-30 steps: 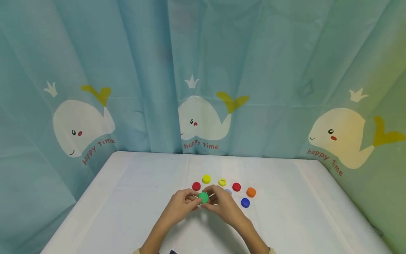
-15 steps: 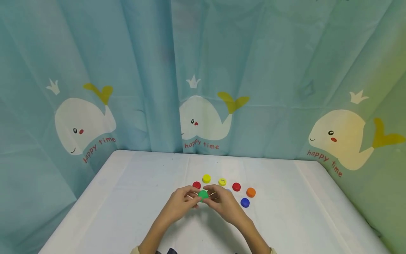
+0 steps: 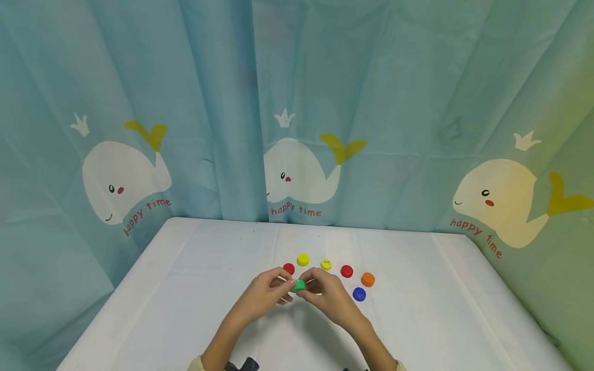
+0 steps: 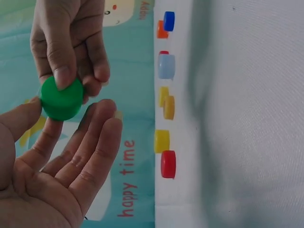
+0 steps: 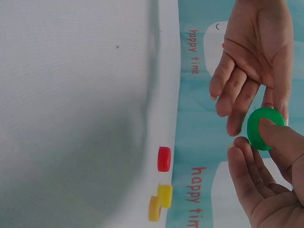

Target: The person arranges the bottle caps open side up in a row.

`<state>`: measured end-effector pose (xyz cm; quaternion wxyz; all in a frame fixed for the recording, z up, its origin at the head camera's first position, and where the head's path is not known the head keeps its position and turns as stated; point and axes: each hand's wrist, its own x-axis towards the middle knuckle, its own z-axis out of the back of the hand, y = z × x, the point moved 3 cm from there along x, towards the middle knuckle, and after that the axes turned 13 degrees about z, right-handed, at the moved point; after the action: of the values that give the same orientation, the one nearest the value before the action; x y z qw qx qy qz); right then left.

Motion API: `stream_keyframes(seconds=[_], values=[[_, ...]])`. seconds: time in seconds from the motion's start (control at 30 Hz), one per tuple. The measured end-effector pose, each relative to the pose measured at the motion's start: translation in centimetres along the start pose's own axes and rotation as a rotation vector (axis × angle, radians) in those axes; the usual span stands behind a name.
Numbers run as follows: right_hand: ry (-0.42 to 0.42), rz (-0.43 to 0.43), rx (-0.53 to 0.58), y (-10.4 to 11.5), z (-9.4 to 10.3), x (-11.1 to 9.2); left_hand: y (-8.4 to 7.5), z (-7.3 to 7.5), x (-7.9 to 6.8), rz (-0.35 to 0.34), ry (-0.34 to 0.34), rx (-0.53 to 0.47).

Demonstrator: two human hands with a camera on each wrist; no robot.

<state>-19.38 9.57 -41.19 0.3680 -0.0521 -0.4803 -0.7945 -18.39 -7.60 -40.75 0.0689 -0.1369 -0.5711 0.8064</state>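
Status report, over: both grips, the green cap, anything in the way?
Left grip and right grip both pinching green cap. Cap held above table. Nothing seen blocking it; other caps lie on table.

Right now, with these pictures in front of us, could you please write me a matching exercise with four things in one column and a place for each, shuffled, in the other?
Things:
1. green cap
2. orange cap
3. blue cap
4. whale-print curtain

Places:
A. rightmost cap in the head view
B. hanging behind the white table
C. held between the left hand and the right hand
D. lowest cap in the head view

Pairs: 1-C, 2-A, 3-D, 4-B
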Motion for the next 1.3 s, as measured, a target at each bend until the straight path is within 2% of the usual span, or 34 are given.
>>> stream_keyframes(seconds=[0.13,0.33,0.4,0.57,0.63,0.77,1.03,1.13,1.3], values=[[0.001,0.033,0.017,0.0,0.0,0.1,0.0,0.3,0.1,-0.015,0.014,0.015],[0.036,0.025,0.032,0.0,0.2,0.1,-0.2,0.8,0.0,-0.05,-0.005,0.088],[0.05,0.017,0.028,0.1,0.2,0.1,-0.9,1.0,-0.4,-0.049,-0.01,0.09],[0.073,-0.007,0.023,0.1,0.2,0.2,-1.1,1.2,-0.3,-0.035,-0.007,0.114],[0.079,-0.001,0.023,0.0,0.1,0.3,-0.4,1.3,0.2,-0.029,-0.002,0.141],[0.104,0.011,0.024,0.0,-0.2,0.4,-0.4,1.3,0.2,-0.02,0.012,0.186],[0.238,-0.075,0.024,-0.1,-0.7,0.3,0.2,1.0,-0.1,-0.031,0.038,0.312],[0.291,-0.112,0.03,-0.2,-0.9,-0.1,0.7,0.8,-0.1,-0.008,0.032,0.347],[0.382,-0.167,0.007,-0.5,-1.4,-1.0,1.8,0.2,-0.3,0.027,0.076,0.368]])
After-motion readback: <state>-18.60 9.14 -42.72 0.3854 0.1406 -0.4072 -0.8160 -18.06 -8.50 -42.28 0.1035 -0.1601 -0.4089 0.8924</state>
